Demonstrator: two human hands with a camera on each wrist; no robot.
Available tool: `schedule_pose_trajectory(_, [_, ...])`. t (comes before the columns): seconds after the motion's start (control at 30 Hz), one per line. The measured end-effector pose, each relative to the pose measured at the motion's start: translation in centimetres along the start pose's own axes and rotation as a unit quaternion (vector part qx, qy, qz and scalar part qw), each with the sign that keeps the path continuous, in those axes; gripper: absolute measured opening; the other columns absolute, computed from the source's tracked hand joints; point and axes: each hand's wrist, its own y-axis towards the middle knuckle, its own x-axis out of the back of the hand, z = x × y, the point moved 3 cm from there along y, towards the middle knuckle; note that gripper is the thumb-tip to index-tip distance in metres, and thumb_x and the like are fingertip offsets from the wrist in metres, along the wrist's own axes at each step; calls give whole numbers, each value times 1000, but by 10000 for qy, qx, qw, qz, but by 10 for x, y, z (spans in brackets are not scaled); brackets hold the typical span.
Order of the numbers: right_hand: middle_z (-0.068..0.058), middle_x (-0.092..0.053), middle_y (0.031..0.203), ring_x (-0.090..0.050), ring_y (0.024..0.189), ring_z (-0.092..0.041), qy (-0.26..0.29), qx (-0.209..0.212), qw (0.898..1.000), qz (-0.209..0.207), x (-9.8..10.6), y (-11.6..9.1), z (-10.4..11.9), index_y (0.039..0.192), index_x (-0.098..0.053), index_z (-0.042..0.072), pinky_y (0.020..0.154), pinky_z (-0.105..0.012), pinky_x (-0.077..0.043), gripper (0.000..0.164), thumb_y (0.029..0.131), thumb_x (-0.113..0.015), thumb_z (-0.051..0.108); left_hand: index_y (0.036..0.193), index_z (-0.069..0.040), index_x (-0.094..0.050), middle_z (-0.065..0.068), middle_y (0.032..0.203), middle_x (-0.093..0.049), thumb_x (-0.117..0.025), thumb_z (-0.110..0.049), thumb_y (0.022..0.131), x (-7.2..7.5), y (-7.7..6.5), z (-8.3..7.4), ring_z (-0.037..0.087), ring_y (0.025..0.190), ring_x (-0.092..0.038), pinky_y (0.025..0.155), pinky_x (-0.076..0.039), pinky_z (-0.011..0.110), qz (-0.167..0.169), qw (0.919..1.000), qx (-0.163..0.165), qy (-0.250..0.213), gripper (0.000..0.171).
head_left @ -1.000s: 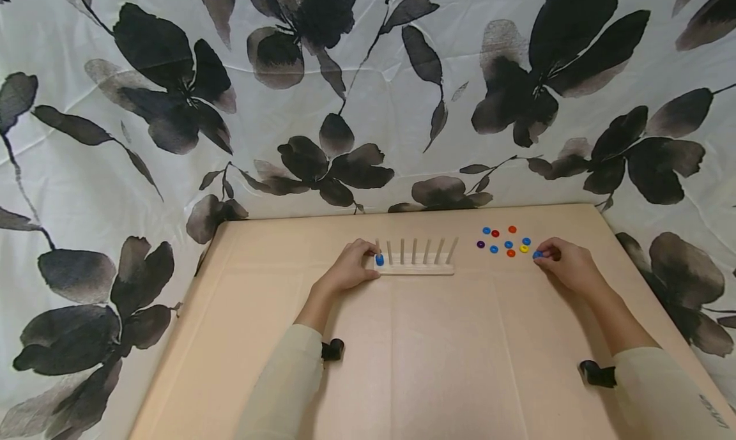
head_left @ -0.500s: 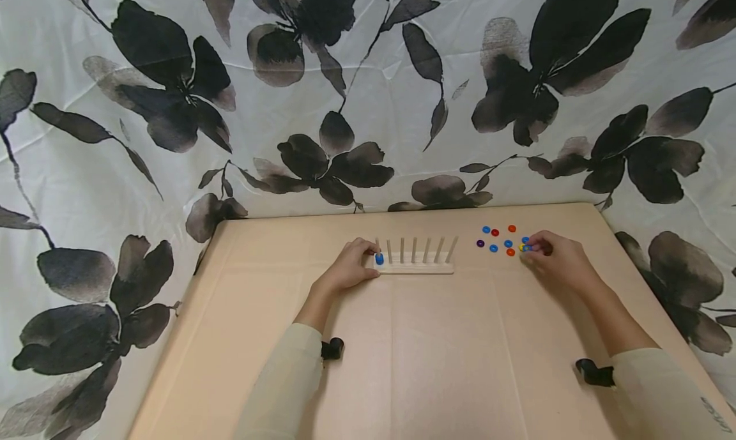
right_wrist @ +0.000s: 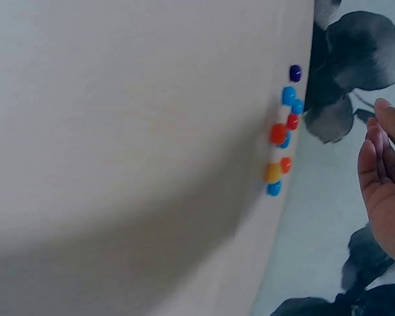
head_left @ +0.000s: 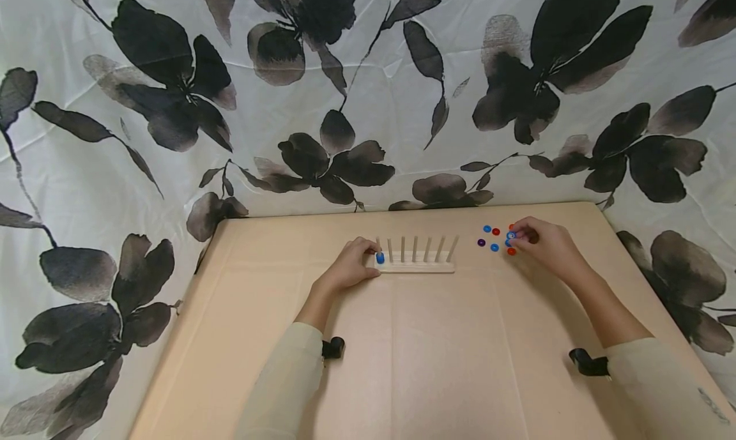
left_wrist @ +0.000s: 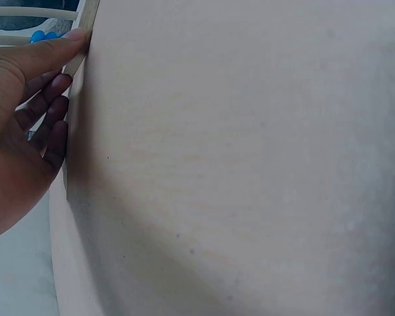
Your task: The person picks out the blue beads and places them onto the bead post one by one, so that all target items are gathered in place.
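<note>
My left hand (head_left: 349, 263) grips the left end of a wooden peg rack (head_left: 420, 269), which has a row of several upright pegs. Blue beads (head_left: 380, 258) sit low on its leftmost peg; the other pegs are bare. In the left wrist view, the thumb lies along the base beside those blue beads (left_wrist: 43, 36). My right hand (head_left: 546, 247) pinches a blue bead (head_left: 511, 235) between thumb and forefinger, above the loose beads. That held bead does not show in the right wrist view, where the fingertips come together.
Loose beads lie right of the rack: a purple bead (head_left: 481, 242), a red bead (head_left: 496, 232), an orange-red bead (head_left: 511, 251) and several blue ones. A yellow-orange bead (right_wrist: 272, 172) shows in the right wrist view. Floral cloth (head_left: 437, 108) hangs behind the table (head_left: 437, 350).
My right hand has moved left and slightly away from me with the blue bead, from the right side of the loose beads to over them. The left hand stays on the rack.
</note>
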Motion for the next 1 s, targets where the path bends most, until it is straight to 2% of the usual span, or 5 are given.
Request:
schedule_pose_trajectory(0.23, [-8,-70,88,-60,80,-17,154,127,9998,40,2,14,22,106,-71,4,64,-11,-46,21,89,-81,10,128,-7,-64,9,132,-58,-84,-17,87,0,1,-1,29,127,-48,112,-40,44,7,10000,20,-20,47])
schedule_pose_trajectory(0.43, [-7,-71,89,-62,82,-20,326,267,9991,42,-1,22,42,108,-71,5,66,-10,-46,21,91,-80,14,129,-8,-64,9,131,-59,-84,-17,87,-2,1,0,28,125,-49,111,-40,44,18,10000,-20,39,47])
schedule_pose_trajectory(0.6, [-7,-70,90,-61,84,-20,493,540,9973,-18,-6,29,59,110,-72,6,71,-8,-45,21,92,-79,13,128,-7,-64,9,131,-59,-84,-16,87,-2,0,0,28,124,-49,111,-40,43,28,10000,-51,53,46])
schedule_pose_trajectory(0.77, [-5,-71,89,-62,82,-17,550,939,9940,-118,-13,37,78,106,-74,6,72,-11,-47,17,91,-79,11,128,-7,-64,9,132,-59,-84,-17,87,-2,0,1,28,125,-49,111,-40,43,16,9999,-77,90,47])
schedule_pose_trajectory(1.0, [-3,-72,89,-63,83,-17,683,1055,9921,16,-22,46,103,106,-75,8,73,-16,-49,16,93,-79,15,130,-8,-64,8,132,-58,-84,-18,88,-2,1,2,27,126,-48,112,-41,43,24,10000,-36,89,48])
